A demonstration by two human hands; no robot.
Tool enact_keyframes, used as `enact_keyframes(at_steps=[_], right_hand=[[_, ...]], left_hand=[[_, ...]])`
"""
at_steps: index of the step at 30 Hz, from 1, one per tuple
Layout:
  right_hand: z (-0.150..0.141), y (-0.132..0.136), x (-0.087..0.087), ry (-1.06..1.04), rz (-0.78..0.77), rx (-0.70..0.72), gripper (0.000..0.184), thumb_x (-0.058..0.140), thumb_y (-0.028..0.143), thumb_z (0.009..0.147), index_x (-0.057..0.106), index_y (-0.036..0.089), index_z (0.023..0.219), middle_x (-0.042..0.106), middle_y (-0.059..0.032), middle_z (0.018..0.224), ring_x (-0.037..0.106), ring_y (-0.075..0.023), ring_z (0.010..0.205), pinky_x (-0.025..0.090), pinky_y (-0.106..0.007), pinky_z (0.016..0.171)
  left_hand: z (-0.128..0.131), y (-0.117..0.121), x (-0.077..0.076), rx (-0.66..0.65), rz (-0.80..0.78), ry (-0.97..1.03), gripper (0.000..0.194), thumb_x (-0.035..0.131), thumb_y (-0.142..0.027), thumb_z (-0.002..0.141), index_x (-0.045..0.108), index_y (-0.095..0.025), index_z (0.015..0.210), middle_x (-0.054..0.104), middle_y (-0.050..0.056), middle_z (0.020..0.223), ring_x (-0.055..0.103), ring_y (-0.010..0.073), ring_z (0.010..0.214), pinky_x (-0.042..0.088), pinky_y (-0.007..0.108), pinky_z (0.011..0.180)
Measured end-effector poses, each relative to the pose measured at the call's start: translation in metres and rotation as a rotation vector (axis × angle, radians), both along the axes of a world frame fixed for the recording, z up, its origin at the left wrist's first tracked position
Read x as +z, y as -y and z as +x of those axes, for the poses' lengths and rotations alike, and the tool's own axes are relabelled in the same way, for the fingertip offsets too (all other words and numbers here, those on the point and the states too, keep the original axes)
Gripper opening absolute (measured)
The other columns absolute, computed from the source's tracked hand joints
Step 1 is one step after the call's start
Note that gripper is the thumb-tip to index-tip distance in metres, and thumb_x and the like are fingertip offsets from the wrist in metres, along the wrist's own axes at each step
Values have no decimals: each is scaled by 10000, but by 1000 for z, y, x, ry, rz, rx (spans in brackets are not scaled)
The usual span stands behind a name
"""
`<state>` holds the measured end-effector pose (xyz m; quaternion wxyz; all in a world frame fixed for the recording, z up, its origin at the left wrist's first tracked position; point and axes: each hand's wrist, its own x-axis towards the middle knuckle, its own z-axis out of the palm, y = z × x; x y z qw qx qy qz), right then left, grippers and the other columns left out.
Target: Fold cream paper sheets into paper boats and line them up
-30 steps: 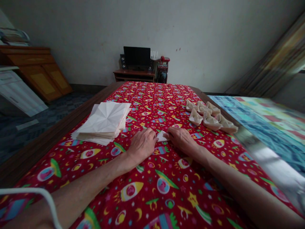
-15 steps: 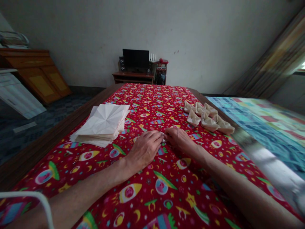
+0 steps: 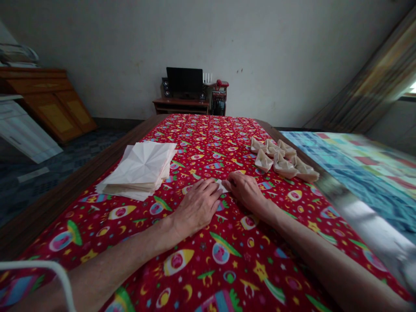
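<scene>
Between my two hands lies a small folded piece of white paper point(image 3: 222, 186), mostly covered by my fingers. My left hand point(image 3: 199, 200) rests on the cloth, its fingers closed on the paper's left side. From the right, my right hand point(image 3: 245, 188) pinches the paper's other side with curled fingers. To the left lies a stack of creased white paper sheets point(image 3: 143, 164), the top one marked with folds spreading from its centre. Several folded paper shapes point(image 3: 284, 164) with pointed peaks sit in two rows at the right.
A red patterned cloth point(image 3: 208, 260) covers the table, whose dark wooden edge point(image 3: 107, 162) shows at the left. A white cable point(image 3: 63, 277) curves over my left forearm. Beyond the table stands a desk with a monitor point(image 3: 184, 81). A bed point(image 3: 357, 169) is at the right.
My hands have moved slightly apart, and more of the white paper shows between them. The stack and the folded shapes have stayed in place.
</scene>
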<state>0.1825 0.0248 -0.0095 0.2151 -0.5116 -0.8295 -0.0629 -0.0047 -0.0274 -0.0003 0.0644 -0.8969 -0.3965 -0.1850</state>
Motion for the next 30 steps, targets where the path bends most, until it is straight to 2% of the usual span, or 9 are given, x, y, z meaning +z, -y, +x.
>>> enact_keyframes(at_steps=[3,5,7,9,13,17,25,30], right_hand=[[2,13,8,15,49,35,220,447,238,905,614,163,783,637,-77,788,557,-169,721,384,-261,633],[6,26,12,33,65,196,242,401,182,910,642,165,893,666,-97,902,591,-187,841,433,-286,731],[11,38,13,75,20,382,280,410,167,897,616,178,1086,646,-116,1111,572,-208,1053,427,-344,892],[17,44,10,70,-13,432,355,408,165,889,558,197,1209,600,-112,1227,531,-209,1155,397,-389,976],[29,43,0,64,-55,423,376,413,230,905,525,265,1263,603,-70,1237,514,-210,1194,370,-444,1025],[35,40,-4,31,-57,408,361,448,268,898,543,271,1247,628,-72,1199,530,-225,1179,384,-456,1015],[31,45,3,60,-44,383,299,450,257,903,586,255,1170,641,-70,1167,545,-222,1150,380,-423,992],[10,52,13,184,-41,264,251,394,230,935,607,217,1068,657,-90,1116,579,-243,1068,345,-451,966]], left_hand=[[0,0,0,7,-7,-6,308,414,-234,924,559,-162,1186,580,76,1184,444,235,1198,339,398,1052],[-1,0,1,4,-24,-5,305,415,-233,923,560,-173,1185,586,72,1175,466,230,1174,353,393,1035],[-2,0,1,-4,-33,2,302,416,-232,923,558,-181,1184,587,67,1186,479,222,1163,360,382,1024],[-3,0,1,-7,-30,6,305,412,-231,926,554,-179,1191,582,59,1216,476,215,1176,348,377,1033],[-7,0,0,-14,-46,-22,329,392,-245,937,538,-190,1226,566,34,1276,441,215,1236,305,400,1064],[-12,0,2,-10,-63,-47,345,383,-244,941,523,-194,1252,552,23,1309,421,210,1268,279,411,1084],[-18,2,3,-5,-34,-74,305,404,-231,929,585,-174,1167,576,40,1279,438,217,1258,281,404,1092],[-17,1,5,-3,-21,-63,301,398,-226,929,598,-146,1139,602,56,1233,468,212,1223,356,379,1058]])
